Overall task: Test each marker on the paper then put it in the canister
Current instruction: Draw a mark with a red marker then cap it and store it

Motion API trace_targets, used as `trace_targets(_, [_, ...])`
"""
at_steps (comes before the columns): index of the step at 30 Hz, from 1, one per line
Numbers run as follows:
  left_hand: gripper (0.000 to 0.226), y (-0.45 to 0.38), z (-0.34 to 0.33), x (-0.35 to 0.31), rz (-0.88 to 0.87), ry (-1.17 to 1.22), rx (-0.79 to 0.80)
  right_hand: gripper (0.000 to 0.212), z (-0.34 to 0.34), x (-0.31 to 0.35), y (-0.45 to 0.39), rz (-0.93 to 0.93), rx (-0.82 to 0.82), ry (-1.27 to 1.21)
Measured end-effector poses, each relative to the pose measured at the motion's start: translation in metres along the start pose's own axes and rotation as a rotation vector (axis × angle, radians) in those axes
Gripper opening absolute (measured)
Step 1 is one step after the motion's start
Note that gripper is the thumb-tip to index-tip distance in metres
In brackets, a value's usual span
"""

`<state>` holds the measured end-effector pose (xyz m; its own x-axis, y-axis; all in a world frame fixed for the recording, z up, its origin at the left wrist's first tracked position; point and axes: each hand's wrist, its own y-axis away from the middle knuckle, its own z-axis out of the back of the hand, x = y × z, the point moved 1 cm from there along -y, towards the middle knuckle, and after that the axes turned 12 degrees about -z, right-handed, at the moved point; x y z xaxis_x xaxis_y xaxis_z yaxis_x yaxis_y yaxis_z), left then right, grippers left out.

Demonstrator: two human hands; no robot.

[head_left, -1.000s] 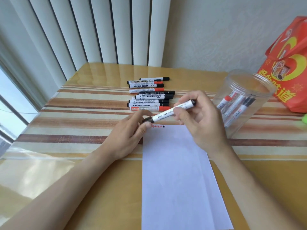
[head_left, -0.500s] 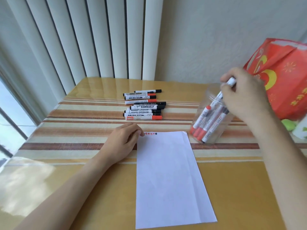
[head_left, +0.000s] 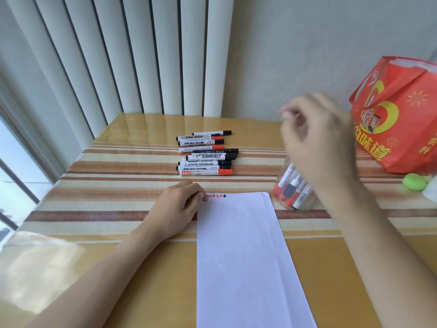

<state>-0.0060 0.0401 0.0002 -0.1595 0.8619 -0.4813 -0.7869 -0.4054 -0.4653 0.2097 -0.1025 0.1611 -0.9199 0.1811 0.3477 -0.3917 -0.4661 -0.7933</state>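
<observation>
A white sheet of paper (head_left: 238, 252) lies on the table with small red and black test marks (head_left: 216, 196) along its top edge. My left hand (head_left: 176, 209) rests flat on the paper's top left corner, holding nothing. Several red and black capped markers (head_left: 205, 153) lie in a row behind the paper. A clear plastic canister (head_left: 294, 192) stands right of the paper with several markers inside. My right hand (head_left: 316, 138) hovers blurred above the canister, fingers loosely curled with nothing visible in them.
A red gift bag (head_left: 399, 119) stands at the back right against the wall. A green round object (head_left: 415, 182) lies beside it. Vertical blinds (head_left: 118, 55) hang behind the table (head_left: 113, 185), and a window is at the left.
My right hand carried the marker from over the paper to the canister and let it go inside. It now lifts away leftward, empty. My left hand stayed on the paper.
</observation>
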Motion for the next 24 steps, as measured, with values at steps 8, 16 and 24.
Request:
trace_targets(8, [0.024, 0.000, 0.004, 0.001, -0.006, 0.031, -0.011, 0.014, -0.141, -0.006, 0.064, -0.142, 0.726, 0.135])
trace_targets(16, [0.023, 0.002, 0.004, 0.001, -0.014, 0.032, -0.017, 0.008, -0.147, -0.014, 0.070, -0.076, 0.752, 0.144])
trace_targets(24, [0.036, 0.001, 0.004, -0.008, -0.040, 0.061, 0.008, 0.005, -0.100, 0.013, 0.105, -0.742, 0.868, -0.889])
